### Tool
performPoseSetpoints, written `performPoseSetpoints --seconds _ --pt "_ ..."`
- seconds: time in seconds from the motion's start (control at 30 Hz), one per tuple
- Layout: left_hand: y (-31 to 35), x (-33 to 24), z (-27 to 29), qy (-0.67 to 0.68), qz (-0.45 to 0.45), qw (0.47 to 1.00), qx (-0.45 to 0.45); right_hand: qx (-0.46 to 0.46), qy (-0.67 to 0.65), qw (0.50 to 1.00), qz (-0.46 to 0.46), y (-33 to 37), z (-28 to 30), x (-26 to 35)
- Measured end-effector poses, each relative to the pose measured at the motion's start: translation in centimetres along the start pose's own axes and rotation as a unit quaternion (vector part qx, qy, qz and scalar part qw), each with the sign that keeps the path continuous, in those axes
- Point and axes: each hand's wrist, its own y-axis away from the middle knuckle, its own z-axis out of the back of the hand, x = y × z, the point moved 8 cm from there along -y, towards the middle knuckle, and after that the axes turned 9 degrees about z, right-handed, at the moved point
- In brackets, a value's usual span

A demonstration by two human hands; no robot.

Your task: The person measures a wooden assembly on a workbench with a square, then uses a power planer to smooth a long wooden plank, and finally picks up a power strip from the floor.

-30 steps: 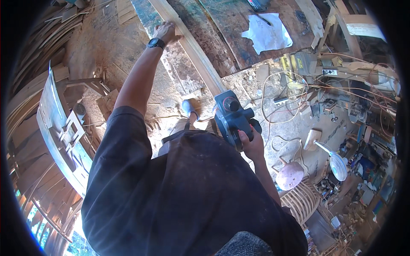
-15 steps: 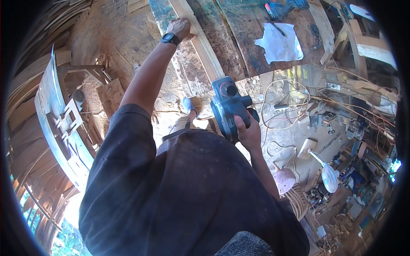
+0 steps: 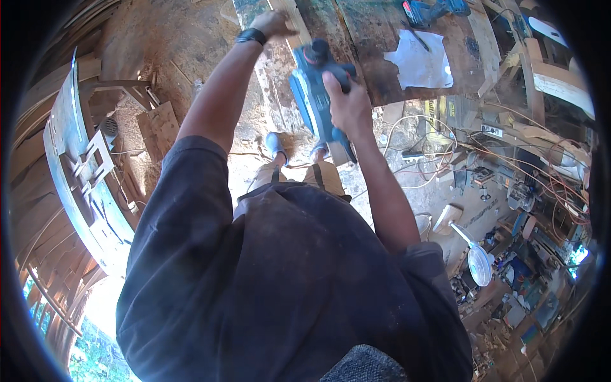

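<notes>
My right hand is wrapped round the rear handle of a dark blue-grey electric planer. The planer sits on a long, narrow wooden board, whose near end shows below the tool and sticks out past the workbench. Farther up the board is my left hand, with a dark watch on the wrist. Its fingers look stretched and apart over the board, slightly blurred; whether they press on the wood I cannot tell.
On the bench lie a torn white paper, a dark pen and a blue cordless drill. Cables loop over the floor at right, near a white standing fan. A long pale panel leans at left.
The planer and my right hand have moved forward along the board, away from my body. My left hand has shifted slightly forward and its fingers have loosened from the board.
</notes>
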Motion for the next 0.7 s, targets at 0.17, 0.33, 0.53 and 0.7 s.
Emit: performPoseSetpoints --seconds 0.17,0.33,0.53,0.7 --pt "10.7 3.0 0.7 0.455 0.195 0.841 -0.22 -0.039 0.006 0.998 0.043 -3.1 0.3 -1.1" --pt "28.3 -0.9 -16.0 0.536 0.283 0.792 -0.079 -0.021 -0.013 0.999 0.047 -2.7 -0.7 0.8" --pt "28.9 -11.4 -16.8 0.649 0.136 0.71 0.238 0.005 -0.024 0.999 -0.043 -1.9 -0.5 1.3" --pt "26.5 -10.9 -15.4 0.56 0.139 0.789 0.211 -0.005 -0.01 1.0 -0.028 -2.5 -0.5 1.6"
